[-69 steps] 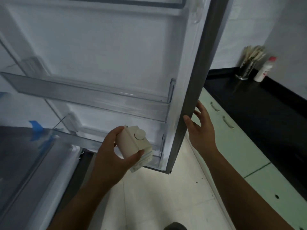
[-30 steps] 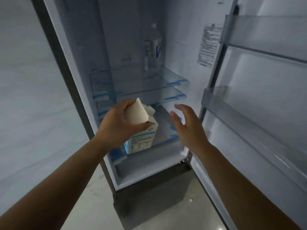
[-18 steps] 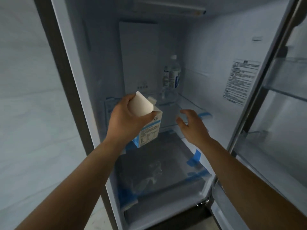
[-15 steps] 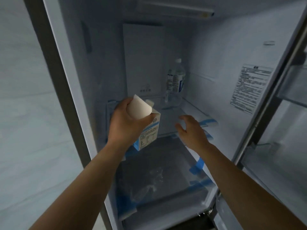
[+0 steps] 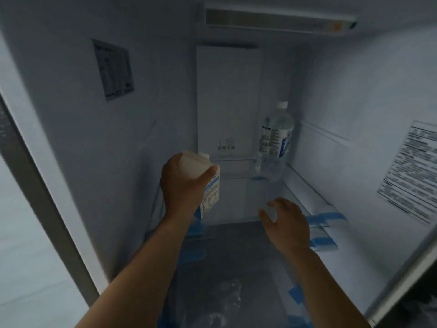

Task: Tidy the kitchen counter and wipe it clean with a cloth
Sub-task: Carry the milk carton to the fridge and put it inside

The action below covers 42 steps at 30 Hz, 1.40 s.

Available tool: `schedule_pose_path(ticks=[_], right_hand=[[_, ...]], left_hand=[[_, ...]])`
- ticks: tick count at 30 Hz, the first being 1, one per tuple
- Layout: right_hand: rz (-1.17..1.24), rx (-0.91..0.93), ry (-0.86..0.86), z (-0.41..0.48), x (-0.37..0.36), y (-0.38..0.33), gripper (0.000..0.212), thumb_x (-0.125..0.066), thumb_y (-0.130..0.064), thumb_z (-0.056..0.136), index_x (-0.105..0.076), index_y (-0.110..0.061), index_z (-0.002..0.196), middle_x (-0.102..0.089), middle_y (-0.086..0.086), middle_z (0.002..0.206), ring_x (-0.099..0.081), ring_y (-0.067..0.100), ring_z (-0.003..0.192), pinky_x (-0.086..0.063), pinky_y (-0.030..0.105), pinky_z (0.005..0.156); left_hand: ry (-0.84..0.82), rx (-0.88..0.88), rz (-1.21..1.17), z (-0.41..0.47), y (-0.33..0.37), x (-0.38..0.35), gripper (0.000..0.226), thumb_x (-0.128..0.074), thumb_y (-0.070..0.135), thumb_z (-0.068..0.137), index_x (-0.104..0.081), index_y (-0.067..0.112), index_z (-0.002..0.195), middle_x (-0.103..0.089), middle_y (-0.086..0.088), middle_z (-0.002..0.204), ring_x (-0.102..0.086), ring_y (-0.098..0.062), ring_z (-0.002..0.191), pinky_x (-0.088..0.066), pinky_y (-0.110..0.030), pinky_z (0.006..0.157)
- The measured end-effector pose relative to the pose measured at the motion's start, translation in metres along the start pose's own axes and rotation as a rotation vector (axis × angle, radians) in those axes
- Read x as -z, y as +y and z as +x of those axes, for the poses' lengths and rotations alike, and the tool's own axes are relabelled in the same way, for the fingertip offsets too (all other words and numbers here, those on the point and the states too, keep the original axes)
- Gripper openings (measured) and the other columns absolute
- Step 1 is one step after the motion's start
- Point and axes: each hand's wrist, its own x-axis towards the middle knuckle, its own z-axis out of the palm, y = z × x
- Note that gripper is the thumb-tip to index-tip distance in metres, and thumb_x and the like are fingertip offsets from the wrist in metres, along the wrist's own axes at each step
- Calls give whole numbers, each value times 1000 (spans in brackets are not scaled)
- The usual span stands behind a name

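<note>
I am looking into an open fridge [image 5: 354, 95]. My left hand [image 5: 182, 188] grips a white and blue milk carton [image 5: 208, 185] from the top, holding it upright inside the fridge, just above the left part of a glass shelf [image 5: 298, 185]. My right hand [image 5: 286, 223] hovers open and empty to the right of the carton, in front of that shelf, fingers spread and pointing in. The carton's bottom edge is hidden behind my left hand and wrist.
A clear water bottle [image 5: 276, 140] with a white cap stands at the back right of the shelf. Blue tape strips [image 5: 324, 218] mark the shelf edges. A lower glass shelf [image 5: 227, 268] lies below. Printed stickers [image 5: 411, 171] sit on the side walls.
The view swung from the fridge door to the interior and came closer. My left hand carried the carton deeper in and up to shelf height; my right hand left the door and followed inside.
</note>
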Motion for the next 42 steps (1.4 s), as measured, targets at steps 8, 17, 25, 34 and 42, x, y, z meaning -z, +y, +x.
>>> schedule_pose_path(ticks=[8,17,25,34,42], right_hand=[[21,-23,0,3,-6,2,46,-54,-49,86,-58,-19,119,-53,1,131,-41,21,123,-39,34,97],[195,-44,-85,-13,27,-5,40,-58,-32,88,-54,-10,121,-54,11,127,-45,25,120,-36,33,100],[132,-69,85,-106,124,-25,44,-53,-44,84,-50,-23,122,-53,-2,126,-47,13,115,-41,27,91],[-241,-265,340,-261,223,-43,39,-56,-40,83,-58,-16,114,-60,-3,111,-54,13,102,-37,21,84],[-465,-605,393,-373,280,-37,25,-66,-39,79,-63,-28,102,-58,-18,86,-56,5,76,-43,25,72]], left_hand=[[-97,41,101,28,-9,-18,73,-81,46,61,-50,19,122,-57,-3,121,-57,-23,107,-49,-45,91],[20,-114,210,0,9,0,94,-77,37,67,-27,13,142,-32,-10,146,-26,-28,134,-30,-48,108],[-365,-376,-55,-65,27,-6,48,-67,24,80,-46,27,123,-44,11,124,-42,-14,122,-35,-32,102],[-1052,-807,-210,-222,45,-44,41,-64,29,80,-56,22,120,-56,4,119,-45,-9,114,-21,-4,98],[-1189,-1027,-265,-300,69,-49,33,-58,41,82,-62,26,112,-63,2,110,-52,-18,110,-38,-36,98]])
